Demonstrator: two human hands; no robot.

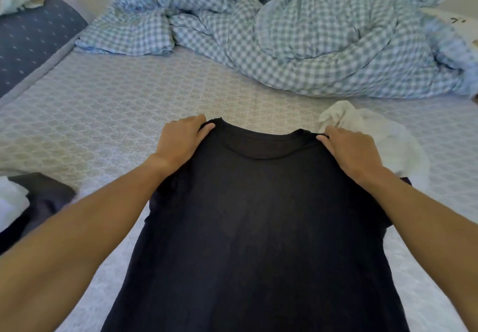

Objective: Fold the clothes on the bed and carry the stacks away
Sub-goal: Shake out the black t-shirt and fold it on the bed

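Black T-shirt (261, 228): spread out in the centre and lower half of the frame, neckline toward the top, body running down to the bottom edge; it covers the bed sheet beneath it.
Left hand (181, 140): at the shirt's shoulder left of the collar, thumb on top of the cloth and fingers curled over the shoulder edge, pinching the fabric.
Right hand (349, 148): at the opposite shoulder, right of the collar, thumb on the cloth and fingers curled round the edge, gripping it the same way.
Forearms: both bare, reaching in from the lower corners of the frame.
Bed sheet (116, 104): pale, with a fine lattice pattern, filling the middle of the frame.
White garment (375, 130): crumpled, just beside the right hand, at centre right.
Checked duvet (297, 37): blue and white, bunched across the top and upper right.
Dark clothes (44, 197): a heap at the left edge, with white fabric (10, 199) touching it.
Navy spotted cushion (31, 37): upper left.
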